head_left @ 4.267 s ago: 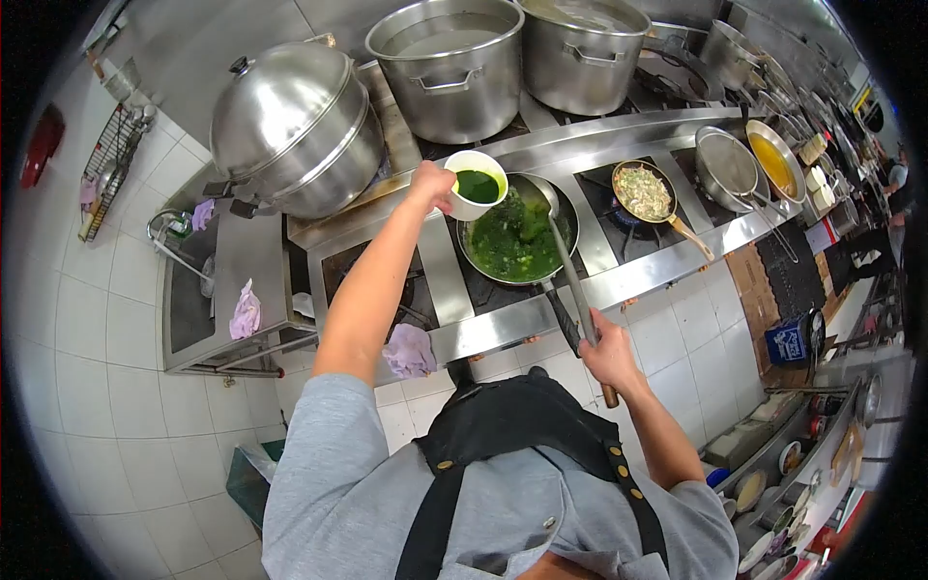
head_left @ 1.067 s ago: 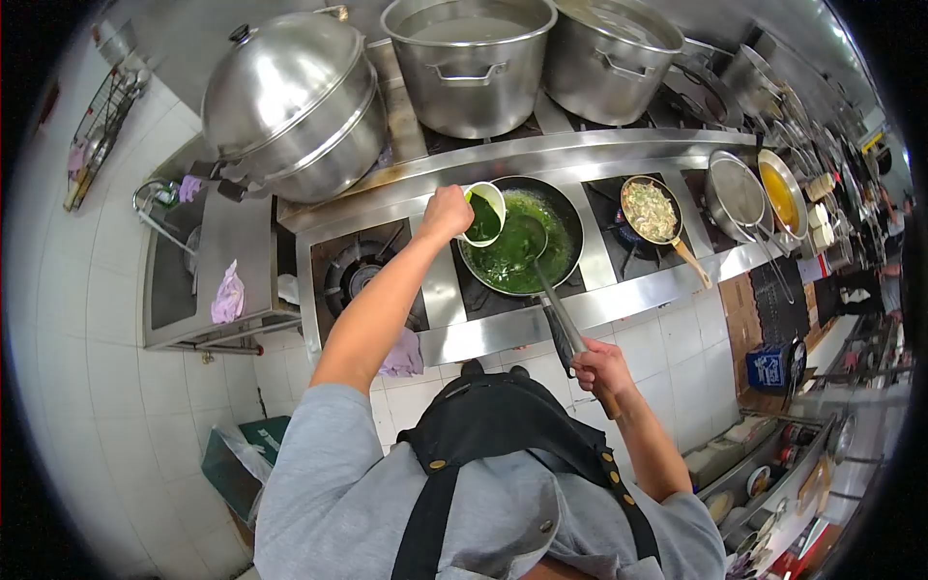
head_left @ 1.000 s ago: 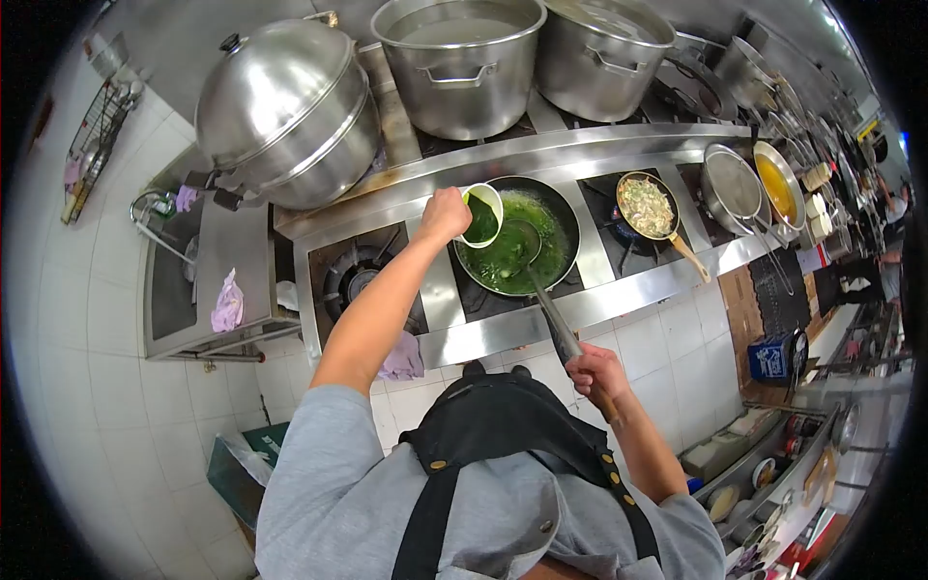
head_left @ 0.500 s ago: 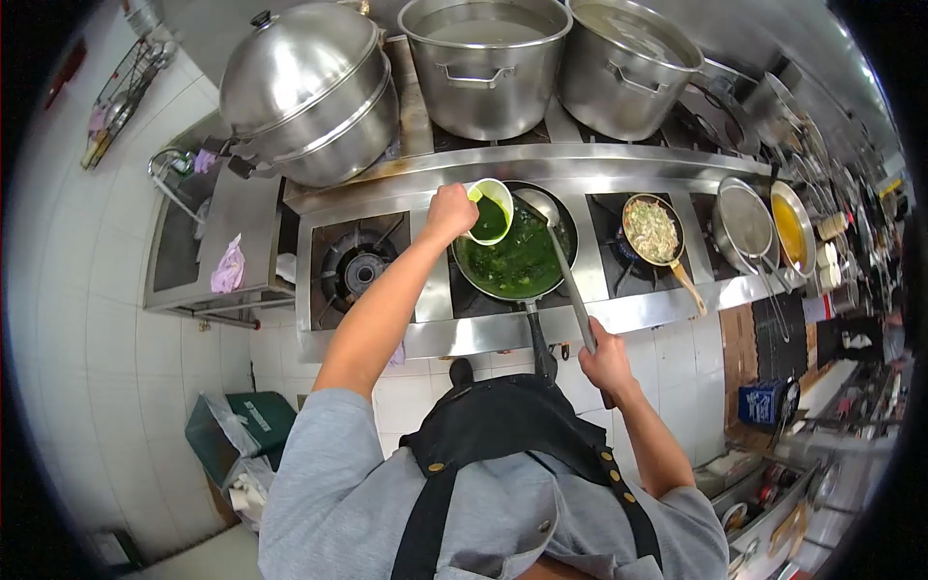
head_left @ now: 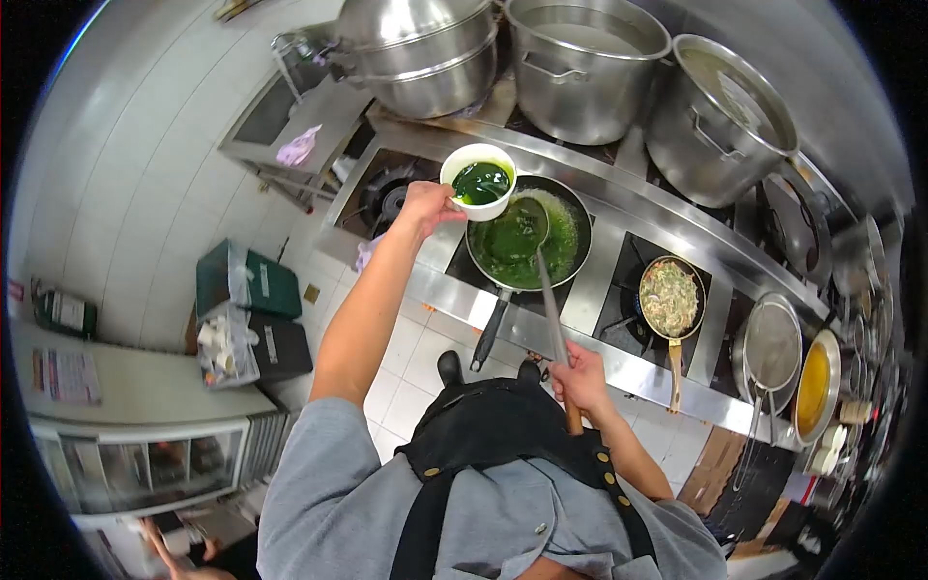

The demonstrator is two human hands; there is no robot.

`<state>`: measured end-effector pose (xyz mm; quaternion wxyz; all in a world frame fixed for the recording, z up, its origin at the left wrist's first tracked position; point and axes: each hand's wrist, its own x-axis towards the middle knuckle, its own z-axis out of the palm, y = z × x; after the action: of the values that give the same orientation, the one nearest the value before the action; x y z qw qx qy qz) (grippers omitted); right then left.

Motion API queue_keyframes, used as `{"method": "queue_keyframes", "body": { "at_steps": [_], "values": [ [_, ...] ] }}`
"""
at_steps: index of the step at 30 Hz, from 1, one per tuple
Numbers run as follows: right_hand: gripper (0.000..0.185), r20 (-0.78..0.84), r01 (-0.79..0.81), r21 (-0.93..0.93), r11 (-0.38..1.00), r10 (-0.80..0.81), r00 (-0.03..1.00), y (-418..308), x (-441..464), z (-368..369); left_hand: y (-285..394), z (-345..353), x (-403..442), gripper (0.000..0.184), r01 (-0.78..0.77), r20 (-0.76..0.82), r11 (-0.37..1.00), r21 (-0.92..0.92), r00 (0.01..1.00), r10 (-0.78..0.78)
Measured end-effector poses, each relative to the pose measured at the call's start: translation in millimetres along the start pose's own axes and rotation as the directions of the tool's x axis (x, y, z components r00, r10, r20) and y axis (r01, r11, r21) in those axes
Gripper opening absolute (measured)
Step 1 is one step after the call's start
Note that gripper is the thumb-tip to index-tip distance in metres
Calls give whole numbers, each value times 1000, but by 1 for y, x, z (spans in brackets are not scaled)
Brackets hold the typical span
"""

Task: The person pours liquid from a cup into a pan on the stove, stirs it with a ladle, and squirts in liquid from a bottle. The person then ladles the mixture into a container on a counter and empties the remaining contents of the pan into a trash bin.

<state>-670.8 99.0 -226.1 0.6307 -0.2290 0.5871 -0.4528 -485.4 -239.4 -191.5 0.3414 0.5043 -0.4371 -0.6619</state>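
My left hand [head_left: 431,207] grips the rim of a white bowl [head_left: 494,209] with dark green liquid in it. That bowl is held nearly level, above the upper left edge of a frying pan [head_left: 583,218]. Bubbling green soup [head_left: 561,224] fills the pan, whose black handle [head_left: 491,332] points toward me. In my right hand [head_left: 583,378] is the long handle of a ladle [head_left: 552,307], fingers closed round it. The ladle's head lies in the soup, coated green and partly hidden.
Right of the pan, a smaller pan [head_left: 669,300] of shredded food sits on a burner. A strainer [head_left: 773,343] and a bowl of yellow liquid [head_left: 814,387] stand further right. Behind are large stockpots [head_left: 580,97] and a lidded steamer [head_left: 425,82]. An unused burner [head_left: 394,198] lies left.
The view has turned, so the stove appears slanted. My left hand has brought the bowl from a tilt over the soup to nearly level. The ladle's head has gone into the soup.
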Motion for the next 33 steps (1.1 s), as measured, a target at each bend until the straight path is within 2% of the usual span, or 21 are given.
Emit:
{"method": "queue_keyframes", "body": {
  "at_steps": [1, 3, 4, 5, 7, 8, 11, 15, 17, 19, 20, 21, 24, 26, 27, 28, 29, 30, 31, 32, 33],
  "values": [
    [38, 20, -8, -17, 1000, 9, 1000, -4, -2, -7, -1, -6, -11, 11, 0, -24, 1000, -13, 1000, 0],
    [50, 24, 142, -321, 936, -142, 990, -14, -3, -21, 2, -14, -32, 9, 8, -5, 981, -192, 1000, -9],
    [54, 40, 278, -508, 815, -300, 953, -15, -2, -32, 1, -17, -45, 10, -8, -32, 973, -230, 999, 1],
    [54, 55, 282, -521, 806, -298, 953, -20, -1, -43, 0, -21, -59, 10, -16, -45, 969, -247, 999, 5],
    [54, 189, 442, -825, 353, -564, 804, -37, 5, -58, -5, -32, -86, 10, -64, -49, 937, -343, 998, 50],
    [53, 131, 322, -862, 391, -443, 887, -50, 5, -59, -10, -40, -101, 8, -91, -49, 921, -378, 996, 78],
    [53, 313, 451, -888, 91, -598, 738, -31, 51, -97, -23, -54, -159, 4, -165, -184, 906, -390, 978, 99],
    [53, 322, 388, -922, -4, -567, 759, -34, 56, -106, -83, -85, -238, 11, -222, -374, 919, -326, 923, 90],
    [47, 244, 349, -928, 134, -490, 837, -34, 41, -102, -123, -94, -284, 11, -229, -465, 912, -340, 884, 49],
    [31, 257, 368, -919, 139, -497, 829, -25, 25, -94, -184, -105, -327, 10, -237, -546, 879, -413, 838, -31],
    [25, 87, 253, -787, 563, -304, 949, -29, 11, -82, -211, -105, -349, 10, -241, -584, 856, -457, 807, -85],
    [18, -2, 25, -517, 856, -31, 1000, -31, 1, -73, -245, -107, -371, 10, -254, -599, 841, -477, 794, -100],
    [21, 46, -100, -99, 990, 105, 993, -28, -1, -72, -334, -103, -432, 13, -247, -675, 769, -590, 674, -301],
    [27, 88, 1, -254, 967, 22, 996, -18, 0, -70, -378, -91, -473, 15, -240, -731, 765, -597, 555, -396],
    [39, 57, 12, -411, 912, 12, 998, -21, -2, -60, -412, -88, -490, 16, -232, -746, 757, -611, 488, -453],
    [49, 71, 95, -666, 740, -64, 995, -20, 8, -62, -461, -85, -505, 16, -287, -768, 749, -597, 474, -431],
    [46, 180, 204, -716, 668, -106, 978, -16, 34, -89, -473, -79, -526, 16, -313, -774, 725, -614, 417, -475],
    [48, 423, 480, -869, 121, -322, 847, -16, 81, -126, -504, -74, -542, 16, -343, -789, 719, -604, 380, -482],
    [53, 352, 317, -931, -180, -228, 908, -33, 38, -70, -527, -70, -558, 17, -364, -777, 687, -629, 325, -539],
    [59, 404, 330, -911, -249, -368, 838, -27, 62, -91, -541, -64, -577, 17, -452, -785, 644, -617, 291, -547],
    [61, 493, 283, -822, -493, -368, 788, -30, 62, -85, -557, -59, -595, 17, -486, -779, 621, -615, 249, -576]
  ]
}}
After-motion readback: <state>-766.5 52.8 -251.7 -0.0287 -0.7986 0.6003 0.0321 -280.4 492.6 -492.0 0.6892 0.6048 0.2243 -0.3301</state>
